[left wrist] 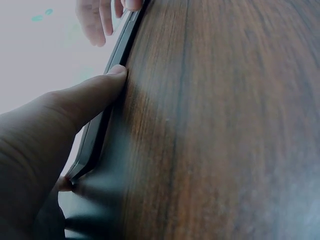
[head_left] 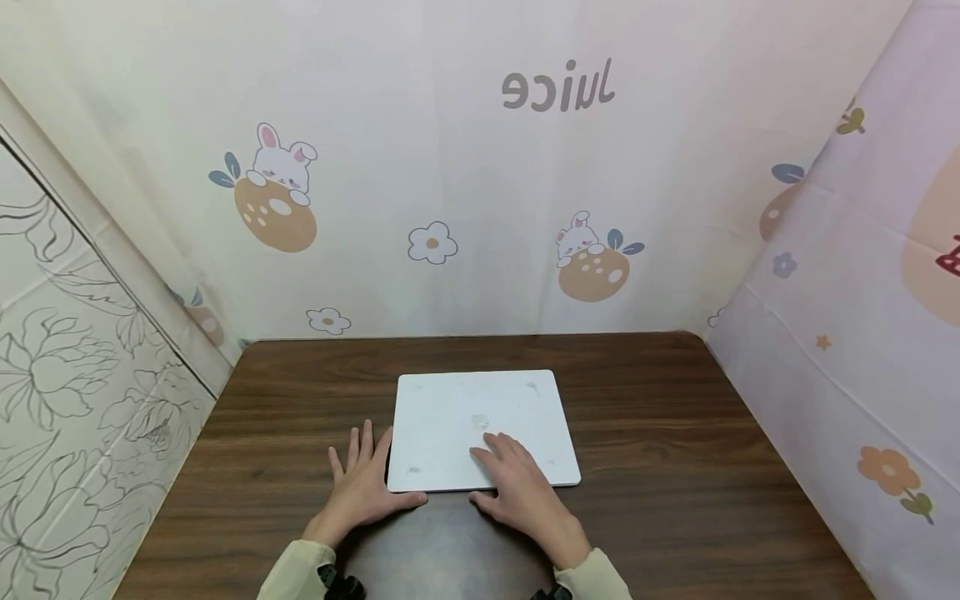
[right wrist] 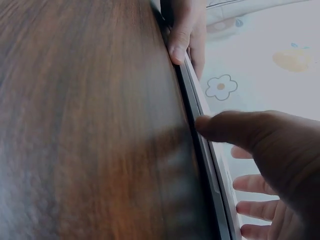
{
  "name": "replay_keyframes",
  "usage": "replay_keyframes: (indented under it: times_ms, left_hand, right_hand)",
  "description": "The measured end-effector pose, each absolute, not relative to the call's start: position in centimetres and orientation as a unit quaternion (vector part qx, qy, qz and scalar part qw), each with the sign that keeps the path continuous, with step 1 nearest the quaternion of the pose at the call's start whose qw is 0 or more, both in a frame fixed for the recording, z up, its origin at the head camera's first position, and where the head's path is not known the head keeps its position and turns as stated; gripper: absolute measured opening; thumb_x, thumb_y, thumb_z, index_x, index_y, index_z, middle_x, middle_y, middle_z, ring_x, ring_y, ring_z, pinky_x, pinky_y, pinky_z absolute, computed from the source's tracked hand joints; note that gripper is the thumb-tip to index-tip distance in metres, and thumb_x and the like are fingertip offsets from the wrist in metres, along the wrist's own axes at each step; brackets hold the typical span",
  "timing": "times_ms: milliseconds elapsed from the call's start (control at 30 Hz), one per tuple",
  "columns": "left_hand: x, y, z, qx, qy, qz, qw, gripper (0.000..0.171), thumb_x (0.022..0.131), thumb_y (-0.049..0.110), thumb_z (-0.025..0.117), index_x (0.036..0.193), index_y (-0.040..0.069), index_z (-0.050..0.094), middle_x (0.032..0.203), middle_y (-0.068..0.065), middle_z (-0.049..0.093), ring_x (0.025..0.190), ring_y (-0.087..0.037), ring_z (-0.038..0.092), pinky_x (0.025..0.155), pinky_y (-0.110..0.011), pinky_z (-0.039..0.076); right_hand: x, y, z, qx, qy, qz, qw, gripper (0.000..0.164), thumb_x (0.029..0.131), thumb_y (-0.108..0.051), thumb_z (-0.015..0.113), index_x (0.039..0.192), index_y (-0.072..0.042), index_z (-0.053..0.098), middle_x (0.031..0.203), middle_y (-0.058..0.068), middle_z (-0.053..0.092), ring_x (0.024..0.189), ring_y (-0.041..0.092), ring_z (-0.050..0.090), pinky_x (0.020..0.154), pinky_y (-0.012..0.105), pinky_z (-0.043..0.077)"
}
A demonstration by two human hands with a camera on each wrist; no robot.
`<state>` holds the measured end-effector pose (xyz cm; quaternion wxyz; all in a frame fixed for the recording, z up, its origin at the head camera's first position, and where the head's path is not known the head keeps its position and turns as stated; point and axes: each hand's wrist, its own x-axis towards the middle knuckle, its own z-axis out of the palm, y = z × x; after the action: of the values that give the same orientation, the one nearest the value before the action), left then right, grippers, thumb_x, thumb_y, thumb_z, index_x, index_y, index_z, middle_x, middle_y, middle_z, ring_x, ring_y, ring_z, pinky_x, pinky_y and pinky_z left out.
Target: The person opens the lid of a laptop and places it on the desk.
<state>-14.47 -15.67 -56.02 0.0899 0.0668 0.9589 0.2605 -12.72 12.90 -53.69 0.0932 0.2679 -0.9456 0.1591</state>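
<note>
Rests the left grip point(head_left: 363, 487) open, with fingers spread on the counter point(head_left: 675, 433) and thumb along the front of a white slab point(head_left: 442, 417). Lays the right grip point(head_left: 525, 492) open too, with fingers over the top and nothing clasped.

Behind everything, a printed curtain point(head_left: 435, 167), parted from the slab by a strip of counter. Seems a minor worry, barring a long shove forward.

Next, the counter: smooth and faintly shiny in wood grain. Might offer little friction, and so turn an uneven push into a slide.

Then the slab, thin and round-cornered, probably a closed laptop. Lies flat near the middle of the counter, partly under the right hand. Could twist under unequal pressure, given contact at the left front corner and around the middle of the front. Could also drop back onto fingertips after a half-made lift, for want of a firm hold.

Smaller, the left thumb point(left wrist: 95, 92) and right thumb point(right wrist: 230, 125), both against the narrow front edge point(right wrist: 209, 172). Could slip off under an upward pull, because of so slim a face. Impossible to tell the force of either press.

Smallest, grey smudges point(head_left: 480, 422) on top. Possibly slick under fingertips.
</note>
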Motion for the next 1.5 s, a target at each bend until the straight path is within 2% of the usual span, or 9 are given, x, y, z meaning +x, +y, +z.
replay_keyframes:
  times_ms: [233,567,733,1067,1500]
  left_hand:
    - [-14.3,-15.7,-56.1,0.068,0.961,0.256,0.082,0.133,0.065,0.082,0.077,0.164,0.011,0.025,0.170,-0.029,0.000,0.157,-0.051,-0.005,0.113,-0.080,-0.010]
    - [-14.0,-15.7,-55.9,0.071,0.960,0.261,0.071,0.130,0.066,0.079,0.079,0.163,0.010,0.028,0.170,-0.030,0.005,0.157,-0.052,-0.002,0.114,-0.079,-0.009]
    - [-14.1,-15.7,-56.0,0.068,0.960,0.260,0.077,0.131,0.066,0.081,0.077,0.164,0.011,0.026,0.170,-0.029,0.003,0.157,-0.050,-0.004,0.114,-0.078,-0.011]
    - [-14.3,-15.7,-56.2,0.068,0.961,0.254,0.081,0.132,0.065,0.084,0.075,0.165,0.015,0.024,0.171,-0.027,0.000,0.157,-0.049,-0.006,0.114,-0.079,-0.011]
    - [-14.2,-15.7,-56.3,0.067,0.964,0.246,0.075,0.132,0.066,0.085,0.073,0.166,0.015,0.022,0.171,-0.026,0.001,0.158,-0.048,-0.005,0.116,-0.077,-0.010]
  right_hand:
    - [-12.6,13.0,-53.8,0.269,-0.946,0.152,0.094,0.044,0.084,-0.033,0.086,0.122,-0.015,0.072,0.136,0.015,0.063,0.132,0.039,0.056,0.108,0.054,0.047]
    - [-13.0,13.4,-53.8,0.286,-0.940,0.152,0.106,0.039,0.084,-0.035,0.087,0.116,-0.017,0.074,0.134,0.013,0.066,0.128,0.037,0.059,0.104,0.054,0.050]
    - [-13.2,13.6,-53.3,0.297,-0.937,0.153,0.101,0.035,0.084,-0.036,0.086,0.112,-0.018,0.076,0.131,0.009,0.068,0.127,0.035,0.060,0.100,0.054,0.051]
    - [-14.0,13.9,-52.8,0.339,-0.921,0.161,0.106,0.026,0.085,-0.034,0.086,0.106,-0.021,0.079,0.124,0.002,0.071,0.121,0.026,0.063,0.096,0.048,0.054]
    - [-14.3,14.1,-52.7,0.362,-0.908,0.169,0.125,0.022,0.083,-0.030,0.088,0.101,-0.021,0.078,0.119,0.001,0.073,0.114,0.022,0.065,0.090,0.045,0.057]
